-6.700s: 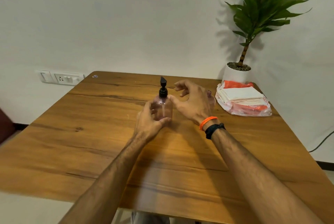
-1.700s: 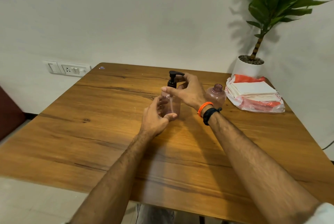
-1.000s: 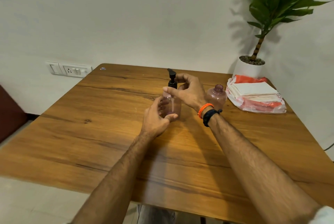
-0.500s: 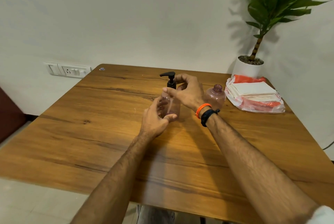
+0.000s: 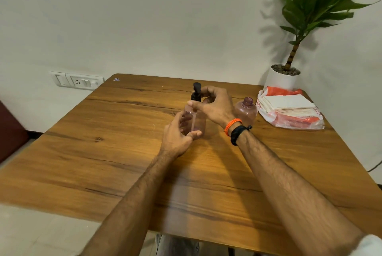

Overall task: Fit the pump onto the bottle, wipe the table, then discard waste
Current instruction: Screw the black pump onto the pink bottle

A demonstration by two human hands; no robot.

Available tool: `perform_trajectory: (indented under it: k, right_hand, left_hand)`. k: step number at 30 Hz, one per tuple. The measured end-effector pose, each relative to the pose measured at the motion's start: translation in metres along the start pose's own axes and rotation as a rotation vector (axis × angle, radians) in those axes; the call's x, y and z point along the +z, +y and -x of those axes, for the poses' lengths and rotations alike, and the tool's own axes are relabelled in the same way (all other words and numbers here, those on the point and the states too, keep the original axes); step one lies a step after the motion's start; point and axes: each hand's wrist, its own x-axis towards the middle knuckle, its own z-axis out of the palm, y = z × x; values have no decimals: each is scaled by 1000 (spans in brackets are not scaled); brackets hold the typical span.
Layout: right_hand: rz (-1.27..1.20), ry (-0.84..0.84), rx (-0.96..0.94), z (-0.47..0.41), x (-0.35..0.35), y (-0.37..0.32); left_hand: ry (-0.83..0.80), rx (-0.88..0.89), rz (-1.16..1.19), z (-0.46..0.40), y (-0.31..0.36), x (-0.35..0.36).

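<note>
A clear pink bottle stands upright near the middle of the wooden table. A black pump sits in its neck, nozzle pointing roughly away from me. My left hand grips the bottle's lower body from the left. My right hand pinches the pump's collar from the right, thumb in front and fingers curled behind it. The far side of the bottle is hidden by my fingers.
A second pink bottle without a pump stands just right of my right hand. Further right lies a plastic bag with folded white cloths. A potted plant fills the back right corner. A wall socket is at the left.
The pump's nozzle has kept turning on the neck between frames, from pointing left half a second ago to pointing away now. Both hands stay on the bottle; the bottle has not shifted.
</note>
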Motion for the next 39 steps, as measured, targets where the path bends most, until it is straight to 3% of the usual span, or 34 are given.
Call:
perform_trajectory:
  k: [6, 15, 33, 39]
  right_hand:
    - [-65, -11, -4, -2, -7, -9]
    - [-246, 114, -69, -11, -26, -38]
    - [-252, 186, -83, -7, -88, -61]
    - [-229, 232, -89, -6, -111, -61]
  left_hand:
    - [-12, -25, -9, 1, 3, -1]
    - [-31, -76, 9, 3, 7, -4]
    - [-64, -208, -27, 15, 51, -14]
    - [91, -73, -65, 14, 95, -28]
